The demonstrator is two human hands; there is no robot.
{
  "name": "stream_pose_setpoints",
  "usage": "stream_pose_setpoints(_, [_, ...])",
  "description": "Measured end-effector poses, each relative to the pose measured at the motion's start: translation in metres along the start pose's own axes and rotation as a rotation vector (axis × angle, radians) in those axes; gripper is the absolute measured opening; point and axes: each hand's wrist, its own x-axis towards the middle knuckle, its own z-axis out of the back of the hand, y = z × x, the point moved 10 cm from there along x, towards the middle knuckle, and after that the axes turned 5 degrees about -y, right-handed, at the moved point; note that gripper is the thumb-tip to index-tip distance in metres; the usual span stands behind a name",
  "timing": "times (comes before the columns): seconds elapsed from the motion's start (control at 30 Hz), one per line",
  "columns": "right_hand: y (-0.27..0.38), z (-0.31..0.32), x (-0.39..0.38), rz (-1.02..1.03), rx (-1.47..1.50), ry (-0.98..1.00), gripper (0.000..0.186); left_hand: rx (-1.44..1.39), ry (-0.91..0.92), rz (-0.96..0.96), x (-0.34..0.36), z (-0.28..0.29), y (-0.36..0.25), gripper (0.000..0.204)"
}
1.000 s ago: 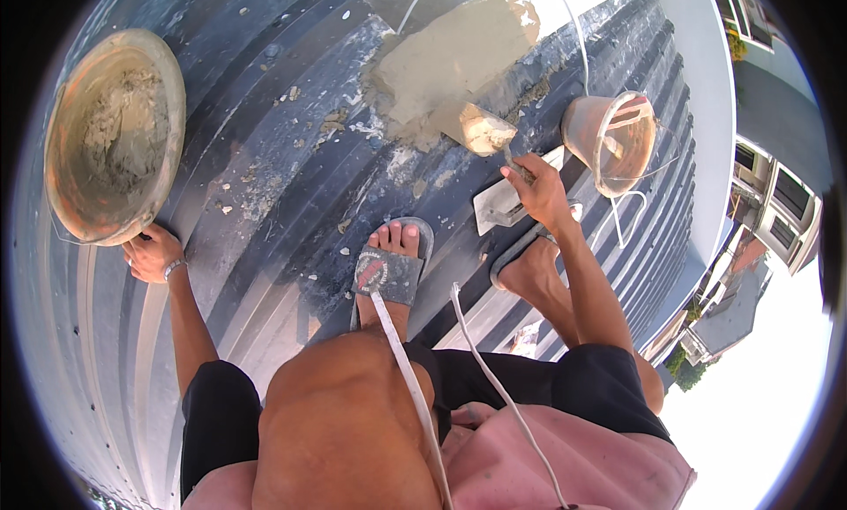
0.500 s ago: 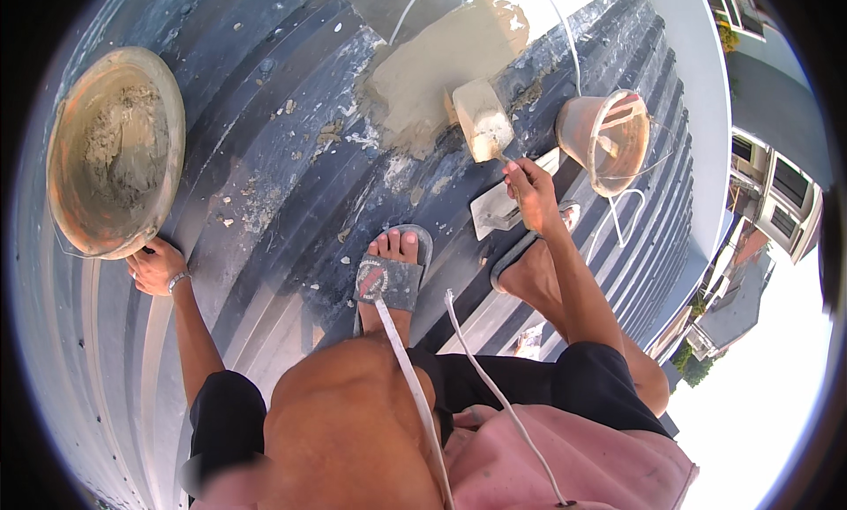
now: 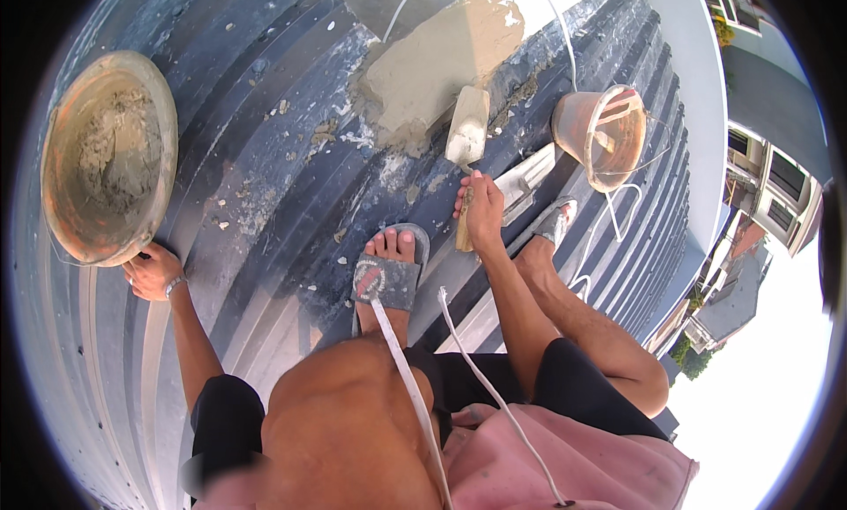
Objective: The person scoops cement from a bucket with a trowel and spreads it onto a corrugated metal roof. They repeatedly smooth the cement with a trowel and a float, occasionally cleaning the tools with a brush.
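My left hand point(image 3: 157, 272) grips the lower rim of a mortar-crusted tub point(image 3: 62, 157) tilted on the left, which has lumpy grey mix inside. In my right hand point(image 3: 483, 208) is a trowel by its wooden handle, its mortar-smeared blade point(image 3: 469, 117) pointing forward at the lower edge of a beige mortar patch point(image 3: 419, 64). A flat steel float point(image 3: 534, 170) lies partly behind my right hand, beside a smaller smeared bucket point(image 3: 580, 131) with a wire handle and what looks like a tool inside.
I am on a ribbed dark metal roof point(image 3: 256, 183), my sandalled feet point(image 3: 388, 281) just below the work. White cords point(image 3: 618, 219) lie near the bucket and above the patch. A pale curved edge point(image 3: 706, 139) bounds the roof on the right, with houses beyond.
My right hand has moved left and slightly down, and the trowel blade has turned to point forward, away from me. My left hand and the tub have shifted slightly down in the picture.
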Motion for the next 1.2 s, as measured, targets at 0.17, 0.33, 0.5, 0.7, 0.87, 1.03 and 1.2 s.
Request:
stream_pose_setpoints(0.17, [0.006, -0.014, -0.017, -0.035, 0.079, -0.014, 0.04, -0.031, 0.0, 0.008, -0.003, 0.008, -0.005, 0.053])
stream_pose_setpoints(0.33, [-0.003, -0.029, -0.015, 0.003, 0.084, -0.041, 0.04, 0.044, 0.095, 0.07, -0.003, -0.01, 0.014, 0.056])
stream_pose_setpoints(0.5, [-0.008, -0.042, -0.013, 0.06, 0.068, -0.048, 0.04, 0.098, 0.158, 0.08, -0.003, -0.035, 0.032, 0.06])
stream_pose_setpoints(0.7, [0.0, -0.037, -0.018, 0.093, -0.036, -0.104, 0.038, 0.137, 0.105, 0.02, -0.003, -0.047, 0.048, 0.06])
stream_pose_setpoints(0.87, [0.008, -0.012, -0.009, 0.162, -0.119, -0.165, 0.037, 0.116, 0.036, -0.021, -0.003, -0.033, 0.028, 0.049])
stream_pose_setpoints(1.03, [0.006, -0.013, -0.003, 0.274, -0.332, -0.11, 0.037, 0.099, 0.018, -0.021, -0.001, -0.026, 0.029, 0.053])
stream_pose_setpoints(1.2, [0.0, -0.013, 0.0, 0.347, -0.413, -0.064, 0.037, 0.073, 0.064, 0.013, 0.0, -0.022, 0.02, 0.061])
